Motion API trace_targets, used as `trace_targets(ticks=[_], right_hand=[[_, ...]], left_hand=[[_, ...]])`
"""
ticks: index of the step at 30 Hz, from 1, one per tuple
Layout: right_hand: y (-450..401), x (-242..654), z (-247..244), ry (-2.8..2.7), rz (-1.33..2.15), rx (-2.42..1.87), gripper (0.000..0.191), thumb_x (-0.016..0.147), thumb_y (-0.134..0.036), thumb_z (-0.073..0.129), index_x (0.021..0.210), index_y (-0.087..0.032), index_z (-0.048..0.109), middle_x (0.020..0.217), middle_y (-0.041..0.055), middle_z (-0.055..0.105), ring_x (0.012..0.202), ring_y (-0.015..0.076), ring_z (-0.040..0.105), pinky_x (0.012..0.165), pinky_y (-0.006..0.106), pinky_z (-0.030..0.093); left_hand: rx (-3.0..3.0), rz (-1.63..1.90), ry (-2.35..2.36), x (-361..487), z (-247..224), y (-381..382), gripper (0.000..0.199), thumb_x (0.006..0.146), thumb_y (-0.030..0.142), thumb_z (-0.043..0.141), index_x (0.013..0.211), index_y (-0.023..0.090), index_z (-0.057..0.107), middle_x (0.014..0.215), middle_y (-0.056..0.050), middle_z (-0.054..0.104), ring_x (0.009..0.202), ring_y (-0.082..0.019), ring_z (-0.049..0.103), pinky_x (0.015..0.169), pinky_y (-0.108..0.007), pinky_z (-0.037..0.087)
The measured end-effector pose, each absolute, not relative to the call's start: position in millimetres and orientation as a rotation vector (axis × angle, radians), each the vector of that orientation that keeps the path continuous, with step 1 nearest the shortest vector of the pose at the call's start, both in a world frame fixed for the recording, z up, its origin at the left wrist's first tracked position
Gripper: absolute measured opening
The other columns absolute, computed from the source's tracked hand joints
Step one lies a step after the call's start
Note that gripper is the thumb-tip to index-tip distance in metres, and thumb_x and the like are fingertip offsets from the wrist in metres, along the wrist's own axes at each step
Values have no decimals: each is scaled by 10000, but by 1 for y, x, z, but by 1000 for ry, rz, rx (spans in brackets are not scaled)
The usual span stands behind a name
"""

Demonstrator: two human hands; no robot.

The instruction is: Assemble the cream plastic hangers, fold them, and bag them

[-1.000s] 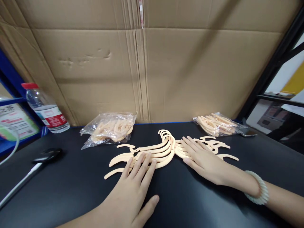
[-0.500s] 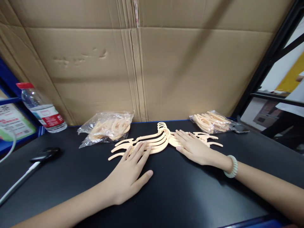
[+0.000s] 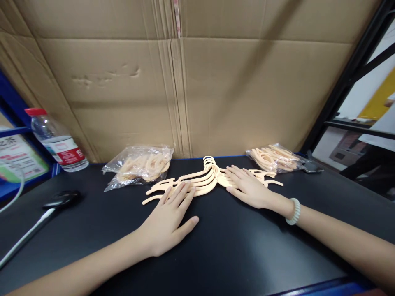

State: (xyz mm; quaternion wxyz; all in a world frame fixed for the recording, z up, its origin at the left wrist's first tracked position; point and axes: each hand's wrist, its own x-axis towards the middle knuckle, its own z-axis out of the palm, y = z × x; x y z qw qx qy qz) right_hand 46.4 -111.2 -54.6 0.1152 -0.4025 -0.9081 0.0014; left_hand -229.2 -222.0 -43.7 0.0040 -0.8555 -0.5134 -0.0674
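Several cream-coloured hangers (image 3: 207,183) lie overlapped on the black table (image 3: 212,246), their hooks toward the cardboard. My left hand (image 3: 171,218) rests palm down with fingers spread, its fingertips on the hangers' left arms. Flat over their right arms lies my right hand (image 3: 249,188), fingers extended, a pale coiled band around its wrist. Neither hand is wrapped around anything. Behind the hangers, a clear plastic bag (image 3: 140,166) with cream pieces sits at the left, and a second such bag (image 3: 273,158) at the right.
A red-capped water bottle (image 3: 63,144) stands at the back left, with a black device (image 3: 61,199) and white cable in front of it. Cardboard (image 3: 216,90) rises behind the table. A phone-like object (image 3: 311,166) lies beside the right bag. Part of a person shows at far right.
My right hand has shifted slightly left and toward the back, still on the hangers. The hangers and my left hand have moved back a little.
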Motion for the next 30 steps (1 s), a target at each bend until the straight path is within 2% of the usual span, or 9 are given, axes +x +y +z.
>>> trace_targets(ticks=[5,8,11,14,16,21,25,30], right_hand=[[-116,47,-53,-2636,-56,-1176,655,962,-508,350,1467,-91,352,1522,169,358,1432,313,268,1154,554,228],[-119,48,-51,-2610,-138,-1105,622,948,-480,411,1438,-97,393,1490,172,413,1415,329,300,1143,564,249],[-126,48,-46,-2593,-163,-978,515,938,-427,456,1352,-124,489,1397,171,514,1318,325,439,1084,545,360],[-135,47,-43,-2587,-134,-972,472,941,-396,454,1314,-116,523,1353,175,546,1241,308,510,1044,502,423],[-142,47,-45,-2586,-128,-1051,556,948,-437,426,1377,-85,468,1409,200,496,1303,329,459,1076,525,386],[-151,51,-56,-2677,-34,-1242,816,942,-629,292,1499,-33,266,1547,222,255,1444,358,195,1140,566,264],[-148,51,-59,-2722,42,-1277,852,938,-654,255,1520,-36,179,1571,198,162,1456,348,124,1157,566,215],[-137,48,-59,-2715,76,-1257,839,940,-652,246,1525,-56,167,1581,172,141,1465,324,91,1171,553,180]], left_hand=[[-2688,-356,-1569,-230,-45,-225,675,964,471,407,1530,175,185,1580,-134,211,1460,-333,170,1162,-583,159],[-2740,-478,-1447,-229,-42,-228,588,953,369,459,1495,190,317,1561,-127,299,1444,-338,239,1154,-569,226],[-2815,-555,-1299,-228,-38,-231,470,940,222,454,1410,234,472,1494,-94,445,1395,-305,365,1138,-515,322],[-2835,-545,-1273,-229,-38,-232,451,937,199,449,1383,236,506,1468,-89,481,1374,-292,402,1126,-494,357],[-2831,-535,-1304,-230,-41,-232,458,942,231,458,1399,239,485,1482,-89,462,1381,-295,389,1128,-497,354],[-2751,-581,-1425,-229,-47,-234,468,935,296,487,1401,255,485,1488,-76,456,1382,-304,385,1130,-504,343],[-2739,-544,-1467,-228,-44,-234,460,935,304,491,1391,247,498,1496,-76,443,1385,-303,382,1127,-501,352],[-2775,-426,-1467,-232,-41,-229,482,948,333,484,1411,202,467,1519,-123,393,1403,-327,345,1113,-544,356]])
